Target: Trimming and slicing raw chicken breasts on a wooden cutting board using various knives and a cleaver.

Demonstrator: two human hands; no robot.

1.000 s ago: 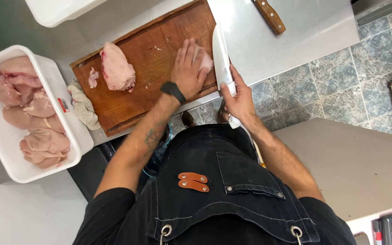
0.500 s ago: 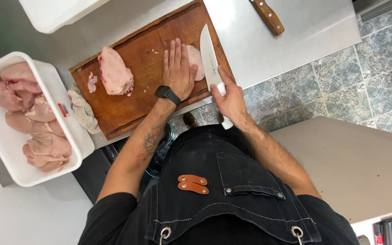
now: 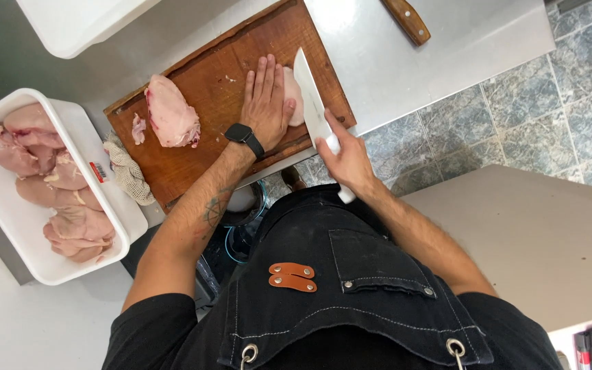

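Most of the chicken piece point(image 3: 293, 96) was hidden from me: my left hand point(image 3: 266, 103) lay flat over it, fingers stretched out and pressing down, so only a pale strip showed past the fingers on the side toward the knife. I could not make out how thick it was or how far the blade had gone in. My right hand point(image 3: 345, 159) was clenched around the white handle of the knife point(image 3: 312, 103); the handle was nearly all covered by my fingers, with just its end poking out below the fist. The broad blade ran away from that hand, its flat side up, lying against the edge of the meat just beside my left fingertips.

Further out from my left hand, past the thumb side, 1 larger chicken breast point(image 3: 170, 113) sat on the same cutting board point(image 3: 214, 82), with a small scrap just beyond it. A cloth point(image 3: 126, 171) hung at the board's near corner. Well off to that side, the white tub point(image 3: 104, 205) of raw chicken was cut off by the frame edge. Beyond my right hand, a wooden handle point(image 3: 407, 19) was cut off at the top.
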